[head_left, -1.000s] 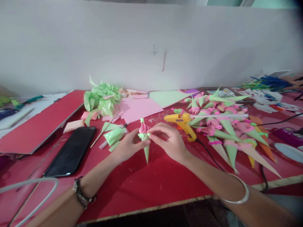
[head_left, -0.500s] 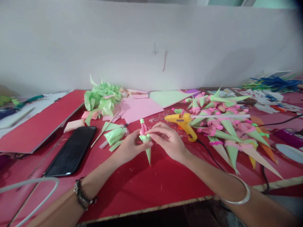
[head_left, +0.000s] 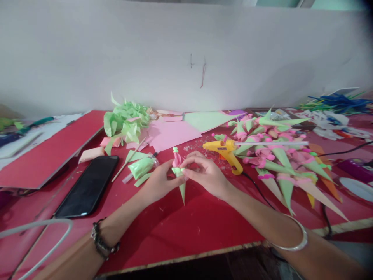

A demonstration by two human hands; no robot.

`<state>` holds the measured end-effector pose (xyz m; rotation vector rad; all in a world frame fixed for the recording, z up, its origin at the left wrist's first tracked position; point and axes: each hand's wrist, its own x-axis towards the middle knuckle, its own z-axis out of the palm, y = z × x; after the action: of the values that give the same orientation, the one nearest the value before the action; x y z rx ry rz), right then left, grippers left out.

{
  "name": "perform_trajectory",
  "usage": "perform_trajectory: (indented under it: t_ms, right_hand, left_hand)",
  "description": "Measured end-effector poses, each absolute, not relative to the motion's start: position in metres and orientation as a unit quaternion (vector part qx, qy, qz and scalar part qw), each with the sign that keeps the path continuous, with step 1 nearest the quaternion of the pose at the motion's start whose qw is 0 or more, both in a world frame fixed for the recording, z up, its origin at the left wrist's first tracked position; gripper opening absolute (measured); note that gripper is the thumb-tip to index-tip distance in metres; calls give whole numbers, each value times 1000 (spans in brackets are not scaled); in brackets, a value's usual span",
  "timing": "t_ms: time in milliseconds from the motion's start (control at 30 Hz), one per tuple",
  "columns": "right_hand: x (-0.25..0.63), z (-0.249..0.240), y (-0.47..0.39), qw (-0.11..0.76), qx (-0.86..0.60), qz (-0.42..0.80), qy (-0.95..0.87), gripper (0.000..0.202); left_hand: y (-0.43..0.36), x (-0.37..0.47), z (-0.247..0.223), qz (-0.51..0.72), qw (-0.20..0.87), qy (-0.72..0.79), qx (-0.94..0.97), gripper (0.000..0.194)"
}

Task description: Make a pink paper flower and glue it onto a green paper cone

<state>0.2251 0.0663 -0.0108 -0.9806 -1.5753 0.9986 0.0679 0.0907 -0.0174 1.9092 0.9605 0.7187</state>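
A small light-green paper cone point(head_left: 182, 193) points downward over the red table, a pink swirl point(head_left: 176, 159) with a green tip rising from its top. Soft green clay point(head_left: 177, 170) rings the cone's mouth in lumps. My left hand point(head_left: 162, 179) is closed round the cone's upper part, thumb in front. From the right, my right hand point(head_left: 205, 174) pinches at the clay edge with thumb and fingertips. Whether a separate bit of clay sits in that pinch is too small to tell. A packet of green clay point(head_left: 142, 167) lies left of the hands.
A yellow glue gun point(head_left: 230, 151) rests right of my hands, beside a heap of finished paper cones point(head_left: 281, 155). To the left are a black phone point(head_left: 89, 186), a thin stick point(head_left: 124, 165) and crumpled green paper point(head_left: 128, 118). Pink sheets point(head_left: 171, 134) lie behind.
My right fingertips have shifted slightly along the clay edge, and the left thumb has moved a little leftward. The cone stays in my left hand almost in place.
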Motion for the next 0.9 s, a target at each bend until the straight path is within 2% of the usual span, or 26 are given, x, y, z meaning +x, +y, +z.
perform_trajectory:
  t_ms: [167, 400, 567, 900]
  right_hand:
    - [225, -14, 68, 496, -399, 453, -624, 10]
    - [224, -16, 69, 493, -419, 512, -565, 40]
    - [224, -12, 69, 447, -351, 589, -574, 29]
    - [223, -15, 68, 466, -353, 581, -567, 28]
  left_hand:
    - [90, 67, -16, 280, 396, 405, 775, 33]
    - [90, 68, -12, 289, 396, 385, 782, 35]
    - [89, 69, -12, 292, 394, 381, 784, 34]
    - [88, 68, -14, 300, 393, 377, 783, 34]
